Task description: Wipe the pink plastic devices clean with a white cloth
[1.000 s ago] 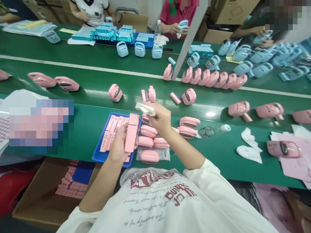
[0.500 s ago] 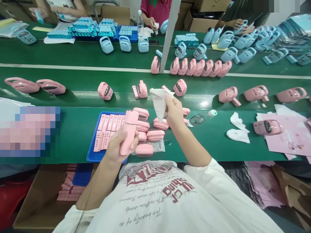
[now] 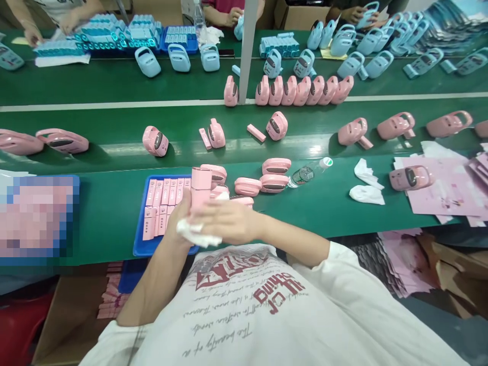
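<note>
1. So the left hand (image 3: pixel 178 218) is curled partway shut around a slim pink stick (image 3: pixel 201 185), which stands up out of the grip just right of the blue tray (image 3: pixel 138 246).
2. Right hand (image 3: pixel 231 222) is laid across the lower part of that stick, fingers pretty straight and side by side. A white cloth (image 3: pixel 198 235) pokes out beneath them, against the left hand. It's blurry there, so I honestly can't tell if the fingers are pinching the cloth or just pressing on it.
3. The tray holds rows of similar pink pieces (image 3: pixel 149 223), lying flat on the green table (image 3: pixel 107 213).
4. Right of the stick there's a loose bunch of rounded pink cases (image 3: pixel 247 186), a couple of them partly hidden by the right hand. A clear bottle (image 3: pixel 305 174) lies on its side beside the nearest pair.
5. Further right: two crumpled white wipes (image 3: pixel 366 195), then pink sheets (image 3: pixel 438 195) with a case on top.
6. Across from us, people's hands (image 3: pixel 233 18) are busy around light blue cases (image 3: pixel 179 57).
</note>
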### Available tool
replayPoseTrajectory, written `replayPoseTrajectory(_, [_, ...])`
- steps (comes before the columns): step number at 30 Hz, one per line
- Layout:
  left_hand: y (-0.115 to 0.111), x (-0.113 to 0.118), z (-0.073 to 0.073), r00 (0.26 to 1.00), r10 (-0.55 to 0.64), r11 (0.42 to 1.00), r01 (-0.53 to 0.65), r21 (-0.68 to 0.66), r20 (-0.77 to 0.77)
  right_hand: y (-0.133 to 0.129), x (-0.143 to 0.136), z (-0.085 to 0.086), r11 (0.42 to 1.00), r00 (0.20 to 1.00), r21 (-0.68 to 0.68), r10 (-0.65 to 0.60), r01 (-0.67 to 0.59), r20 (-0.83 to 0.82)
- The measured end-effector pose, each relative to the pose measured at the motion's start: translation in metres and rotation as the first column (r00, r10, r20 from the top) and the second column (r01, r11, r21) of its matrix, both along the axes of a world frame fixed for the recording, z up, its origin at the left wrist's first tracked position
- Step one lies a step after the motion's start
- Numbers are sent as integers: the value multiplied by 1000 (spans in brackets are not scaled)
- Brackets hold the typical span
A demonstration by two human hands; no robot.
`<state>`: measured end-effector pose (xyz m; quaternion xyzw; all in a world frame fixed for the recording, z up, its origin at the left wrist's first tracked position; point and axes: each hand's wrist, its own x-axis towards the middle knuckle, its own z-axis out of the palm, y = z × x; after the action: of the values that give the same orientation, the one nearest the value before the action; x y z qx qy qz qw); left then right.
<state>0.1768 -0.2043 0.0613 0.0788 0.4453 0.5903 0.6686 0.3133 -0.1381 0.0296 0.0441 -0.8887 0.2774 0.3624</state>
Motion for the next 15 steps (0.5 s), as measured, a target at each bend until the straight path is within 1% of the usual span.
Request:
replayPoseTrajectory(1, [1,0,1,1000,13,1000,-13,-1,7,6,2,-2,987,993,-120,-110,105,-32])
replayPoseTrajectory(2, [2,0,2,1000,21,1000,-21,-6,19,13,4,-2,929,965,-286,-259,234,-52])
replayPoseTrajectory(3, [2,1,4,999,16,1000,-16,-11,35,21,6,-1,818,912,-462,-408,343,-47])
replayPoseTrajectory(4, [3,2,5,998,-2,1000,3,-14,56,28,7,0,682,854,-610,-521,403,-19])
replayPoseTrajectory(5, [3,3,7,996,-23,1000,24,-17,83,33,8,2,562,810,-713,-586,418,13])
replayPoseTrajectory(6, [3,4,8,993,-34,999,36,-19,113,37,9,5,485,787,-773,-616,409,31])
replayPoseTrajectory(7, [3,4,8,989,-32,999,36,-24,143,38,8,7,460,787,-797,-617,392,30])
replayPoseTrajectory(8, [3,5,8,985,-24,999,30,-31,173,38,8,10,477,801,-794,-599,376,19])
replayPoseTrajectory(11, [3,5,6,977,10,998,2,-55,215,29,2,14,594,849,-718,-528,364,-7])
replayPoseTrajectory(13, [5,5,5,984,28,997,-14,-77,177,22,-4,12,680,880,-641,-476,355,-18])
replayPoseTrajectory(15, [7,5,3,991,43,993,-29,-111,128,14,-11,6,760,900,-541,-435,359,-15])
